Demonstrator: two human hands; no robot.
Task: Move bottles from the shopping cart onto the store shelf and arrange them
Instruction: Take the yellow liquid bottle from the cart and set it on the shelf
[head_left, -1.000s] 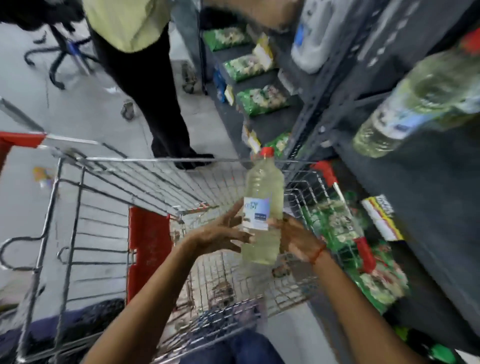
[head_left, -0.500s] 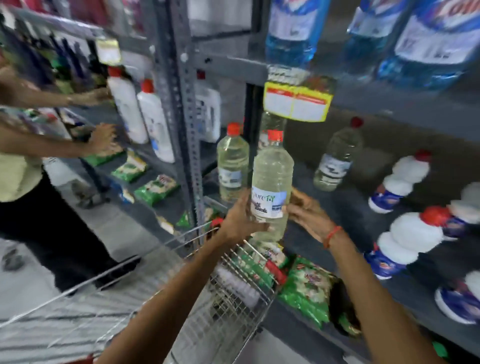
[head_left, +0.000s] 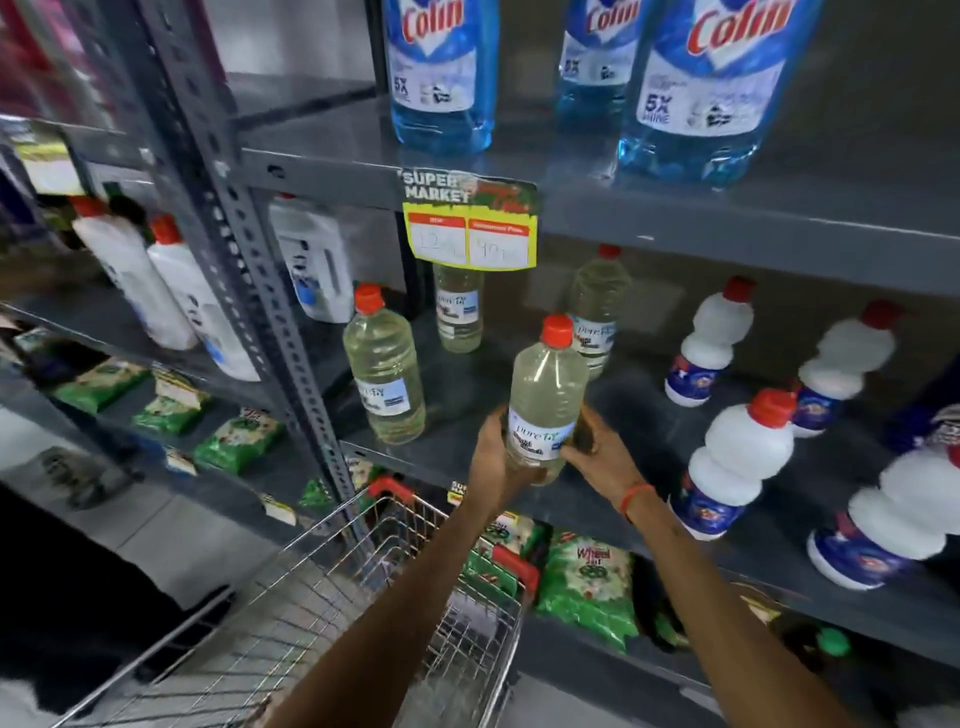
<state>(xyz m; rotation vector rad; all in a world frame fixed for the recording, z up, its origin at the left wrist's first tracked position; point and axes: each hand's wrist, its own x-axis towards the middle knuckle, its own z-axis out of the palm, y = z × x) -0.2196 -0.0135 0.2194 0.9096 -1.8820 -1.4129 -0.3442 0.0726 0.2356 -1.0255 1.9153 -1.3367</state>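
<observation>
A clear bottle (head_left: 545, 395) of pale yellow liquid with a red cap stands upright over the front edge of the grey middle shelf (head_left: 644, 431). My left hand (head_left: 491, 457) grips its lower left side, and my right hand (head_left: 597, 457) holds its lower right. Three bottles of the same kind stand on that shelf: one at the front left (head_left: 384, 374), one behind under the price tag (head_left: 458, 306), one at the back (head_left: 597, 312). The wire shopping cart (head_left: 363, 597) sits below my arms; its inside looks bare where visible.
White bottles (head_left: 737, 462) with red caps stand on the same shelf to the right. Blue Colin bottles (head_left: 441, 73) fill the shelf above. A perforated upright post (head_left: 249, 270) borders the bay on the left. Green packets (head_left: 587, 587) lie on the shelf below.
Both hands carried the bottle up out of the cart and to the middle shelf, to the right of the front bottle. My view swung from the cart up to the shelves.
</observation>
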